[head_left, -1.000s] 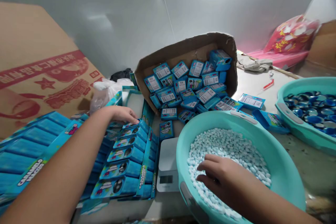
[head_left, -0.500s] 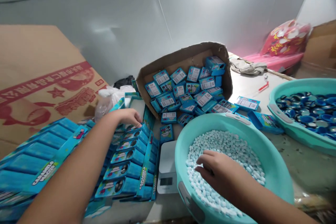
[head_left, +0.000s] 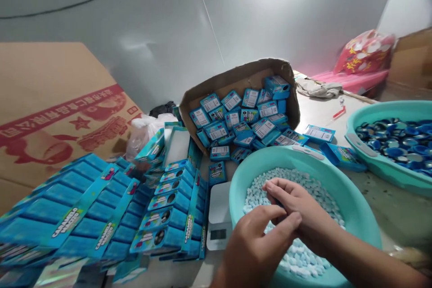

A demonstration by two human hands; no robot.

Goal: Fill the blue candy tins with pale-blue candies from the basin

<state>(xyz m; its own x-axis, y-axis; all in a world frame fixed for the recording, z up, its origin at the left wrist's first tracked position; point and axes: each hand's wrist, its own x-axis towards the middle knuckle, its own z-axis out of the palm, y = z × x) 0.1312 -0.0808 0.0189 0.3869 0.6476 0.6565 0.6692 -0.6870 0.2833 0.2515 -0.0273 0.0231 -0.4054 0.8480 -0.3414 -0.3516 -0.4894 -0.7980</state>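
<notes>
- Carton (head_left: 43, 72), left: red Chinese characters, 食品有限公 among them.
- Trays (head_left: 69, 222), in front of it, holding blue packs (head_left: 158, 218): "CARAMELO MACIZO" in white on the tray edges.
- Tub (head_left: 357, 209): turquoise, on the bench (head_left: 313, 110).
- Box (head_left: 290, 99), tipped on its side: more packs inside, many showing white panels too small to read.
- Left hand (head_left: 258, 238): thumb and fingers parted, meeting the right hand.
- Right hand (head_left: 293, 202): fingers curled; cannot tell whether it holds anything.
- Scale (head_left: 219, 202), beside the tub: display unreadable.
- Tablets (head_left: 303, 256): pale, in the tub beneath the right hand.
</notes>
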